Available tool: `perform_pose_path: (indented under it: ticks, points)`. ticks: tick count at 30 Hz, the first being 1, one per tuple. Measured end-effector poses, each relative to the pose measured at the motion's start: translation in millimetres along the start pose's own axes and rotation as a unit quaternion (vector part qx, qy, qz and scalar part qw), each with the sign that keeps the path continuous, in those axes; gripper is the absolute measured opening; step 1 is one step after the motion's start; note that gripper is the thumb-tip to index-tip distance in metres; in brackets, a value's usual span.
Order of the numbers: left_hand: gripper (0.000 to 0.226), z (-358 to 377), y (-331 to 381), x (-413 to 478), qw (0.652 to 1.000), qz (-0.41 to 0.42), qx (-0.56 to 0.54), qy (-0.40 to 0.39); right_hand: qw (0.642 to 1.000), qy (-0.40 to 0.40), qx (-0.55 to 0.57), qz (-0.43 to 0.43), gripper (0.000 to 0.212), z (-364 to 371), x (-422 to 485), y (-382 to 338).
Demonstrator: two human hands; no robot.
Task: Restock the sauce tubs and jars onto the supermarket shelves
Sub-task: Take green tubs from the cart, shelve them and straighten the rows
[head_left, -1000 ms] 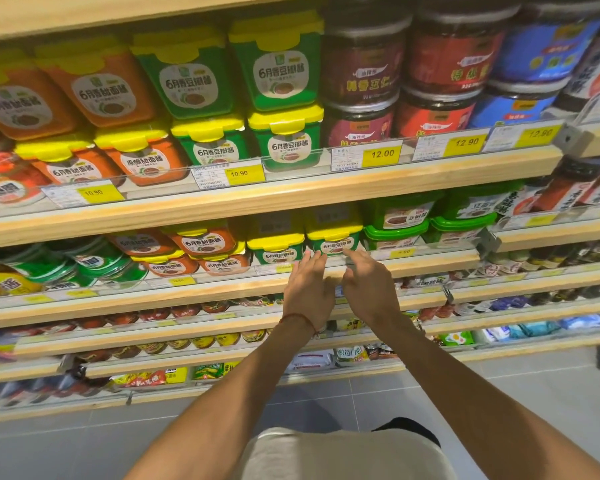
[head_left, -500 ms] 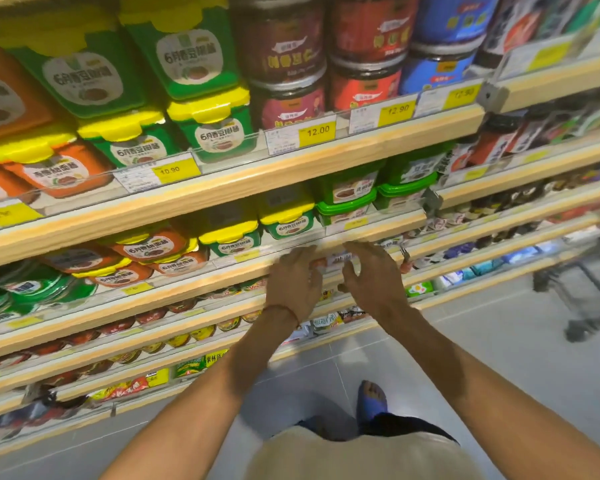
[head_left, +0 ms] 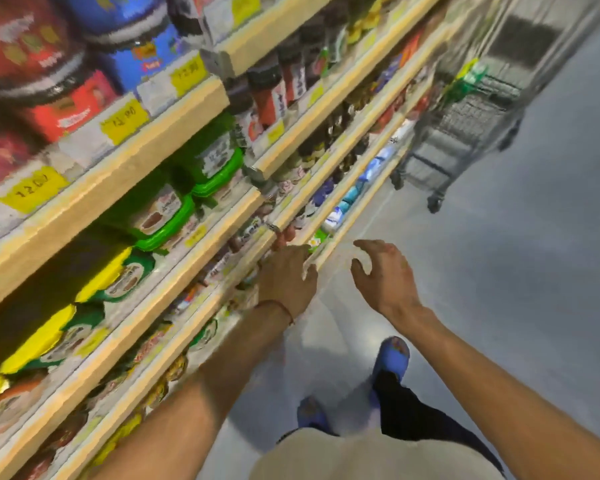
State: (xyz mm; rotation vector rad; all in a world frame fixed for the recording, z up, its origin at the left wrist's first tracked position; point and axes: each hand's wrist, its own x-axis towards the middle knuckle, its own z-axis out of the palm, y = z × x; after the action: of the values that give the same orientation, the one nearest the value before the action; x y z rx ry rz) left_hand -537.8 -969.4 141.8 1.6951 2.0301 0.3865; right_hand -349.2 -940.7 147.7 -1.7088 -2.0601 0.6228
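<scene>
both open, empty: left hand (head_left: 286,282), right hand (head_left: 385,273).

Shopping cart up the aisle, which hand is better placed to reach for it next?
Likely the right hand: open and empty over the floor, on the side of the shopping cart; the left hand is by the shelf edge.

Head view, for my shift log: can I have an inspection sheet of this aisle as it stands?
Surface: wooden shelves, stocked, with yellow price tags.
Job's things: green-lidded tubs, yellow-lidded tubs, red jars shelved; image blurred.
Clutter: nothing seen.
Hands: left hand near a lower shelf edge, right hand over the grey floor; both empty.
Cables: nothing seen.
Surroundings: shopping cart down the aisle.
</scene>
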Motion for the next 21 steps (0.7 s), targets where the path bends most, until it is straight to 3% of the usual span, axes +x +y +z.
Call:
perform_pose_path:
  ticks: [7, 21]
  points:
    - [0.046, 58.5, 119.2, 101.0, 0.995, 0.086, 0.023, -0.050, 0.992, 0.065, 0.004, 0.108, 0.038, -62.5, 50.9, 120.3]
    - [0.048, 148.4, 360.5, 326.1, 0.988, 0.136, 0.049, -0.053, 0.985, 0.097, -0.044, 0.136, 0.032, -228.3, 251.9, 329.4]
